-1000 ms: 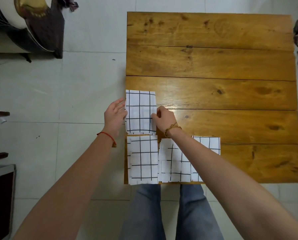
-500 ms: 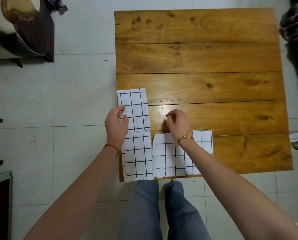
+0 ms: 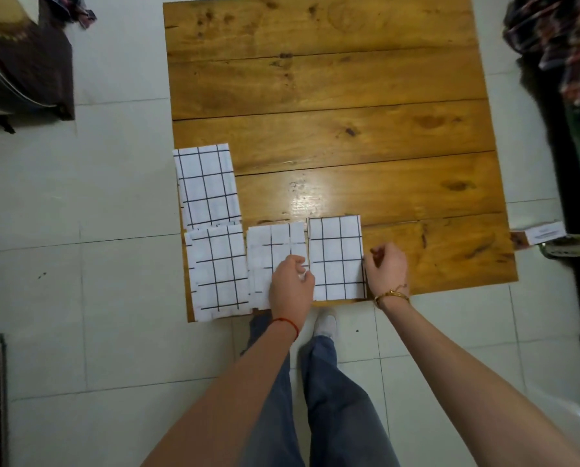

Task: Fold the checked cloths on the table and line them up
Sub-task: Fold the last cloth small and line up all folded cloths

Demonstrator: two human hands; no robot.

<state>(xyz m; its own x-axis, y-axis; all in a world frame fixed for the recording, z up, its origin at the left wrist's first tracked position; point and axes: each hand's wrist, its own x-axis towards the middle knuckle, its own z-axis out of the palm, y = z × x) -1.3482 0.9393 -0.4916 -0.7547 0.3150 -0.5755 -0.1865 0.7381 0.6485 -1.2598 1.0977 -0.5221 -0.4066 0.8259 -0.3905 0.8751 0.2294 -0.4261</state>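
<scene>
Four folded white cloths with black checks lie on the wooden table (image 3: pixel 349 96). One cloth (image 3: pixel 207 183) sits at the left edge, farther from me. The other three form a row along the near edge: a left cloth (image 3: pixel 219 271), a middle cloth (image 3: pixel 275 247) and a right cloth (image 3: pixel 335 257). My left hand (image 3: pixel 292 286) rests over the middle cloth, and its curled fingers pinch the right cloth's left edge. My right hand (image 3: pixel 386 269) is curled at that cloth's right edge, with the thumb against it.
The row of cloths reaches the table's near edge, and the left one overhangs it slightly. My legs and a foot (image 3: pixel 327 323) stand on the tiled floor just below. Dark furniture (image 3: pixel 22 62) is at far left. Plaid fabric (image 3: pixel 558 38) hangs at far right.
Both hands left the far-left cloth and moved right and toward me, to the two sides of the right cloth in the near row. The view shifted too.
</scene>
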